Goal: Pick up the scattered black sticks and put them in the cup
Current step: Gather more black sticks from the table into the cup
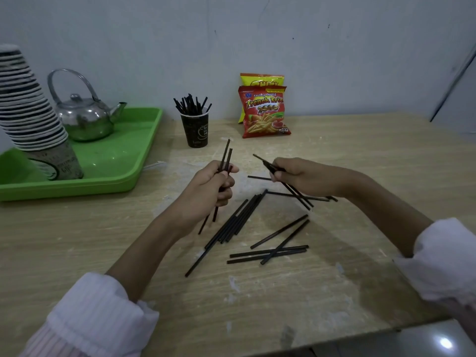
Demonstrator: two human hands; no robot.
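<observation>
Left hand (208, 188) and right hand (296, 173) are each gripping black sticks (233, 222); advise bunching ends evenly before dropping into cup (197, 131).

Black sticks (239, 217) on pale wood-grain table (360, 163). Green tray (116, 161), silver kettle (85, 119), black cup (197, 131) with pale print. White sleeves (92, 318), red bag (265, 112), yellow bag (261, 79).

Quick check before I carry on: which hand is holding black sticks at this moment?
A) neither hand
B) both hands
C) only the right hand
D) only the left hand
B: the left hand grips a couple of black sticks pointing up and away, and the right hand grips others, while more lie loose on the table.
</observation>
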